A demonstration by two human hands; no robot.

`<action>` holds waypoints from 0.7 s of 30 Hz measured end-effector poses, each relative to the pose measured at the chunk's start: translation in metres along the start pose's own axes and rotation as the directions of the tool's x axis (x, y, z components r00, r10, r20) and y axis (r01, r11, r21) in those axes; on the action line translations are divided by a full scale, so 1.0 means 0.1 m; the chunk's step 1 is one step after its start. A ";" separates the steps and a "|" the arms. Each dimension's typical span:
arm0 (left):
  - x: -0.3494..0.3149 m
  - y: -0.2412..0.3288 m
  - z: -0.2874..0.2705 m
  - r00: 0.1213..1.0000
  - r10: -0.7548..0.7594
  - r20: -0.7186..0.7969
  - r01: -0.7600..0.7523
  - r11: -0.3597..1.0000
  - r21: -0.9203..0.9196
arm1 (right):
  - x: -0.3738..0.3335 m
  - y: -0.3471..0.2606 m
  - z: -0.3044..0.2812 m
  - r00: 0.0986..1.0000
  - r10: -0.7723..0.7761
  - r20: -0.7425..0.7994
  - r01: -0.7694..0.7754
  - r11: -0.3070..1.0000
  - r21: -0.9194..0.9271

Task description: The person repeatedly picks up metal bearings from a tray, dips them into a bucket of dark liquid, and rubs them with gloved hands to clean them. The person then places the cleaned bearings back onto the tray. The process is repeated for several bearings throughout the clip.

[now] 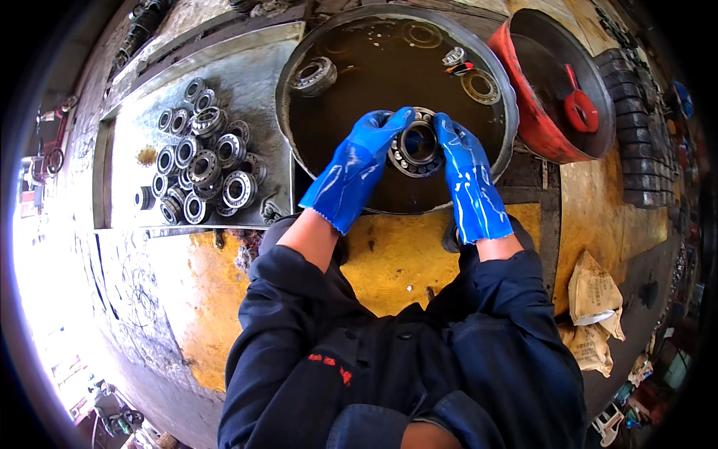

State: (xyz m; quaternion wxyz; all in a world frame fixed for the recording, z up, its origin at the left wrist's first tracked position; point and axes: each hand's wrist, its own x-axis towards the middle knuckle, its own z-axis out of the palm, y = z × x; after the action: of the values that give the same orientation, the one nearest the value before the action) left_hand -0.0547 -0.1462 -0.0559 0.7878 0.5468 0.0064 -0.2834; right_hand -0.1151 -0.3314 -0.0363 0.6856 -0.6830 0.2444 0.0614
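Observation:
Between my two blue-gloved hands is a steel roller bearing, its ring facing up and its rollers showing. My left hand is closed on its left rim, and my right hand grips the right rim. Both are held over a round metal tub of dark brown liquid. Another roller bearing sits at the tub's left side, partly in the liquid. At its right lie a flat ring, a small bearing piece and something red and black.
Left of the tub, a metal tray holds a pile of several bearings. A red drum with a red handled tool stands at the right, beside stacked dark blocks. Brown paper sacks lie nearer me.

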 end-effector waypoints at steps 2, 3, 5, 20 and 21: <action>-0.04 0.03 0.05 0.999 -0.043 0.030 0.043 0.999 0.014 | -0.01 -0.01 0.01 1.000 -0.002 -0.014 0.001 0.998 -0.063; -0.09 0.07 0.07 0.997 -0.046 0.056 0.042 0.997 0.065 | -0.02 -0.03 0.00 1.000 0.002 -0.021 -0.004 0.996 -0.093; -0.05 0.02 0.07 0.991 -0.099 0.087 0.105 0.992 -0.066 | -0.06 -0.06 0.02 0.999 0.006 -0.042 -0.010 0.995 -0.095; -0.50 0.04 -0.46 0.998 -0.027 -0.061 0.027 1.000 0.001 | 0.10 0.17 0.25 0.972 0.141 0.186 -0.168 0.976 0.136; -0.58 0.12 -0.58 0.987 0.157 -0.025 -0.146 0.959 0.243 | 0.11 0.13 0.25 0.973 0.131 0.191 -0.159 0.978 0.138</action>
State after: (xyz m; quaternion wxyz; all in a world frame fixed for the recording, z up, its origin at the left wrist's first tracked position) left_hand -0.0804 -0.0675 -0.0504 0.7349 0.6430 -0.0525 -0.2090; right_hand -0.1046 -0.3096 -0.0539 0.7488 -0.6004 0.2345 0.1544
